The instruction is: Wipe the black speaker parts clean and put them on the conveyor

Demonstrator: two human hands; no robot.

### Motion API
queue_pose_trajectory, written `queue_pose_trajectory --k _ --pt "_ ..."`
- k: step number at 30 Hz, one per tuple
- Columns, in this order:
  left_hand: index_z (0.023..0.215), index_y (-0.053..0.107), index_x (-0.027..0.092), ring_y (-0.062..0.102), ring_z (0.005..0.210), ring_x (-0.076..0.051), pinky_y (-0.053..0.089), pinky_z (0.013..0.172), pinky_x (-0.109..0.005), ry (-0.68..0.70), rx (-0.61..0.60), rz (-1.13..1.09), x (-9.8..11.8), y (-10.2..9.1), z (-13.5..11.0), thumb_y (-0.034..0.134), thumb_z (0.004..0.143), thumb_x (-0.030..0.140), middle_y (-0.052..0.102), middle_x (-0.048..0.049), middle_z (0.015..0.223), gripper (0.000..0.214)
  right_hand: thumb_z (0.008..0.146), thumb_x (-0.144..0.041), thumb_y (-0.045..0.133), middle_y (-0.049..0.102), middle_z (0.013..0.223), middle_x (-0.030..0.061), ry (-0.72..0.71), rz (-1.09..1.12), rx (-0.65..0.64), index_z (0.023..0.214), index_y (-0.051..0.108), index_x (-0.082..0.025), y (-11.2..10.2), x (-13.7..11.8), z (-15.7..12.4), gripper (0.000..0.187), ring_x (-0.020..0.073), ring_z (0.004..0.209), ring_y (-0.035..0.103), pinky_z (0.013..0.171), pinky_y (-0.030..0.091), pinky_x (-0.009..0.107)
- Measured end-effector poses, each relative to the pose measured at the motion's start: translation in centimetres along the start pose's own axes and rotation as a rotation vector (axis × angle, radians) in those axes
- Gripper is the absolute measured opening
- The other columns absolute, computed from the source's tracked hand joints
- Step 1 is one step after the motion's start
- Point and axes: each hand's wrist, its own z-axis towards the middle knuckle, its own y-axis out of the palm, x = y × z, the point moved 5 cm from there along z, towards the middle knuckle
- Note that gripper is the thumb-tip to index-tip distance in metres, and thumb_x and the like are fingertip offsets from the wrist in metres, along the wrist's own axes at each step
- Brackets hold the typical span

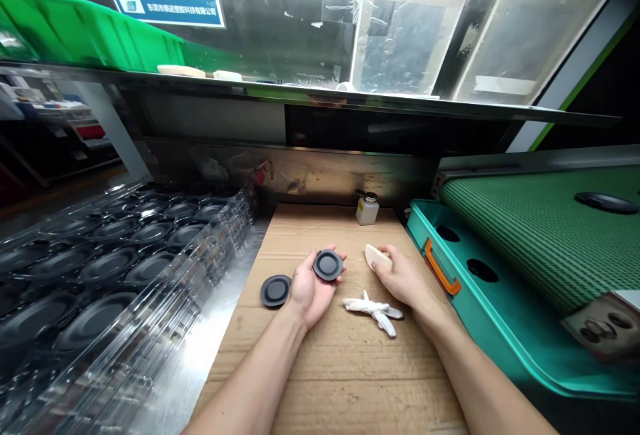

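Observation:
My left hand (pixel 311 298), palm up, holds a small dark round plastic part (pixel 329 265) with a ringed recess, its thumb and fingers about the edge. A similar dark round part (pixel 275 290) lies on the cardboard sheet (pixel 350 382) to the left of that wrist. In my right hand (pixel 403 276) is a cream-coloured pad with a rounded edge (pixel 376 258), pinched between thumb and fingers, a little apart from the part on the left. Between and below my hands lies a knotted white cloth (pixel 373 312).
A small square bottle (pixel 367 210) stands at the cardboard's back edge. Stacked clear trays (pixel 165 268) of dark parts are on the left. At right, a teal bin (pixel 500 328) with several dark parts sits below a green conveyor belt (pixel 545 215). A metal shelf (pixel 300 92) crosses above.

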Motion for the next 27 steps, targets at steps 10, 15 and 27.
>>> queue_pose_trajectory --k 10,15,27 --pt "0.108 0.059 0.011 0.058 0.067 -0.019 0.038 0.053 -0.026 0.025 0.018 0.029 0.3 0.0 -0.2 0.044 0.089 0.043 0.065 -0.0164 0.089 0.040 0.088 -0.044 0.045 0.066 0.093 0.0124 0.093 -0.321 0.007 0.121 0.056 -0.020 -1.0 0.2 -0.3 0.042 0.0260 0.083 0.061 0.068 0.037 0.032" --pt "0.105 0.061 0.007 0.056 0.065 -0.019 0.037 0.052 -0.027 0.023 -0.005 0.030 0.3 0.2 -0.4 0.040 0.090 0.043 0.065 -0.0177 0.085 0.044 0.087 -0.042 0.047 0.061 0.105 0.0092 -0.093 -0.292 0.153 0.108 0.061 -0.022 -2.0 -1.8 -0.6 0.032 0.0246 0.100 0.053 0.080 0.037 0.032" --pt "0.108 0.062 0.006 0.056 0.064 -0.019 0.038 0.052 -0.027 0.008 -0.072 0.032 0.2 0.6 -0.5 0.041 0.088 0.039 0.063 -0.0159 0.083 0.044 0.090 -0.042 0.044 0.060 0.109 0.0122 -0.012 -0.430 0.154 0.115 0.058 -0.021 -1.5 -1.2 -0.7 0.036 0.0285 0.103 0.050 0.084 0.036 0.037"
